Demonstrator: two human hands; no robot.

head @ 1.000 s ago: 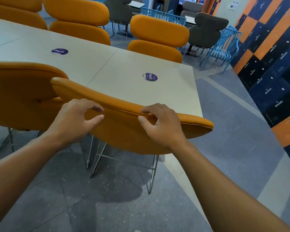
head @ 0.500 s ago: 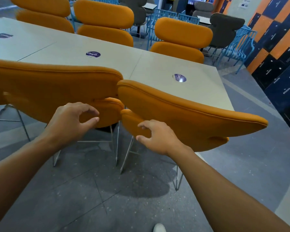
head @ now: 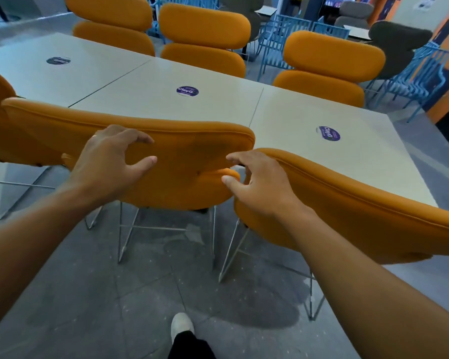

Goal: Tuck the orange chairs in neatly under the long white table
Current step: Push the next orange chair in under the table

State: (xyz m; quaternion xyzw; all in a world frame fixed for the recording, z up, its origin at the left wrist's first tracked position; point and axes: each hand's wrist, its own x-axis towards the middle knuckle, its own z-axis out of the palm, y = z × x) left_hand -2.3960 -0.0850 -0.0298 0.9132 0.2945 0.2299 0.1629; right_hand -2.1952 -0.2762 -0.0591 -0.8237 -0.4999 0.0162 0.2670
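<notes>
A long white table (head: 218,110) of joined tops bearing round purple stickers (head: 187,90) is ringed by padded orange chairs (head: 182,161) on grey tiled floor (head: 140,294). The left hand (head: 109,161) and right hand (head: 257,185) are held open, unclasped, against the chair backs.

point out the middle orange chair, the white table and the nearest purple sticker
middle orange chair (head: 192,161), head view, on the rear of its backrest
white table (head: 290,117), head view, on bare tabletop
nearest purple sticker (head: 327,133), head view, on its centre
</notes>
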